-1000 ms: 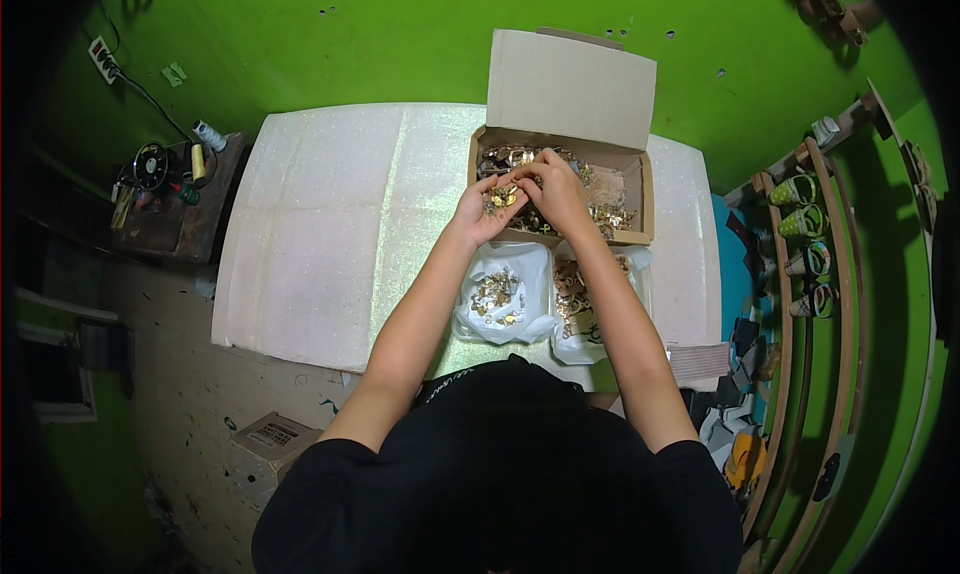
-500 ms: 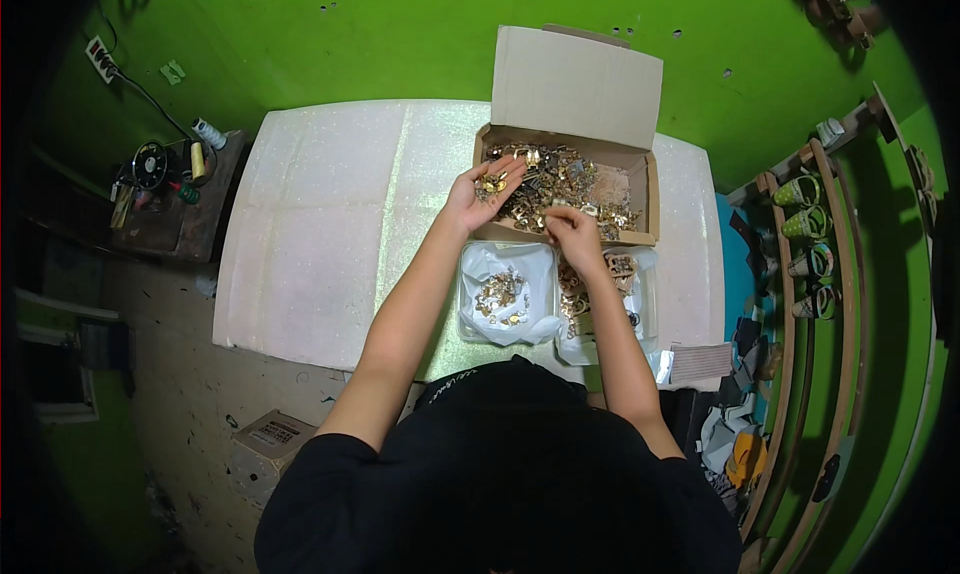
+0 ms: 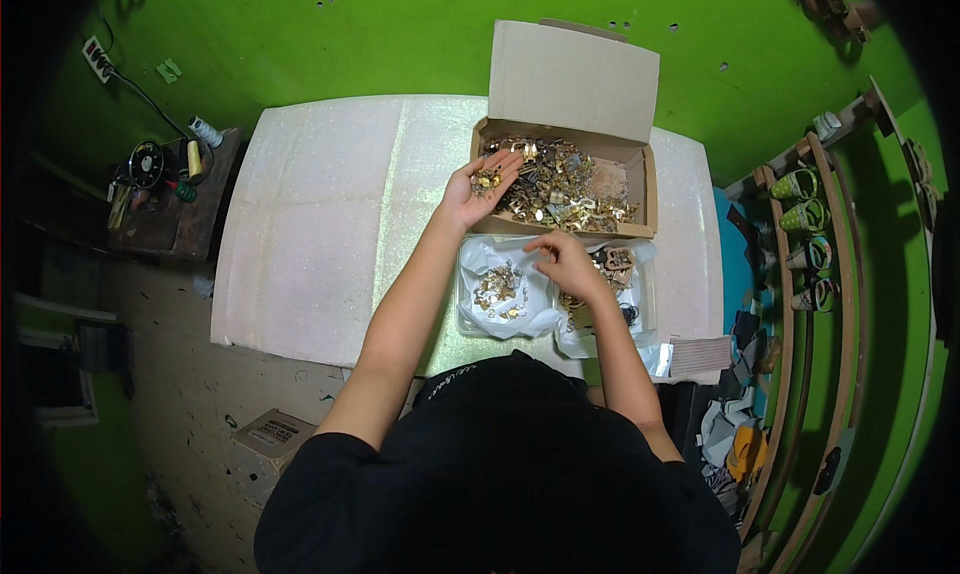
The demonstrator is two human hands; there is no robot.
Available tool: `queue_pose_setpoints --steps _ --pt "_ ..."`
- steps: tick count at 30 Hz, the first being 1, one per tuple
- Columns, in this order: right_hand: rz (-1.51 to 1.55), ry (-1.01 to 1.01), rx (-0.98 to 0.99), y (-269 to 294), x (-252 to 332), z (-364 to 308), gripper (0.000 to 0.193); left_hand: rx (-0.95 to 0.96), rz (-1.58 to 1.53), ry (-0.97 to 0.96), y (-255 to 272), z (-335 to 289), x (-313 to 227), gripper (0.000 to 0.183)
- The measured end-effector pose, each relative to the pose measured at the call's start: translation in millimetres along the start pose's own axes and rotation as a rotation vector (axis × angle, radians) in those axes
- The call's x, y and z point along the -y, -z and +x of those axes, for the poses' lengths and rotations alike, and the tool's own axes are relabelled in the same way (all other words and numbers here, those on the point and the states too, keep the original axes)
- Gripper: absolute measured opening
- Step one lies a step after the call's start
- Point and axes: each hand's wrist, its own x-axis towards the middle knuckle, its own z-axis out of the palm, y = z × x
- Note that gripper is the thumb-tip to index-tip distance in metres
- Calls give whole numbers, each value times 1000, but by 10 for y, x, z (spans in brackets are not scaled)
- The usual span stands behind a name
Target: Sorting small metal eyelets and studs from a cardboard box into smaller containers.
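Note:
My left hand [image 3: 471, 196] is palm up at the left front corner of an open cardboard box [image 3: 647, 212]. A small heap of gold-coloured metal pieces [image 3: 486, 182] lies in its palm, fingers stretched out. Many small metal fittings [image 3: 560, 179], gold, silver and dark, fill most of the box. My right hand [image 3: 566, 264] hovers over the inner edges of two plastic trays, thumb and forefinger bent toward each other; whatever is between them is too small to make out. The left tray [image 3: 466, 314], lined with white plastic, holds a pile of metal pieces [image 3: 500, 290].
The right tray [image 3: 645, 324], partly covered by my forearm, holds brown and dark pieces. A striped flat piece [image 3: 695, 356] lies at the table's [image 3: 310, 224] front right. The box's raised lid [image 3: 573, 79] stands behind. Racks with small shoes [image 3: 800, 217] line the right wall.
My right hand has moved from the box's front edge toward me and left, to the trays. My left hand stays at the box with the metal pieces in its palm.

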Motion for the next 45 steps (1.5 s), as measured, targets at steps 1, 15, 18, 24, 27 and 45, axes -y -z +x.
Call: queue_pose_setpoints --steps 1,15,18,24,27,45 --pt "-2 2 -1 34 14 49 21 0 2 3 -2 -3 3 40" --pt "-221 458 -535 161 171 931 14 -85 128 9 68 15 18 38" --pt "-256 431 -418 118 346 943 18 49 122 37 253 32 -70 37" --pt "-350 470 -391 108 308 974 13 100 72 94 172 46 -46 36" --pt "-228 480 -462 89 275 966 8 -29 158 32 113 30 -25 37" --pt "305 127 -342 -161 -115 221 10 47 105 11 43 -30 35 41"
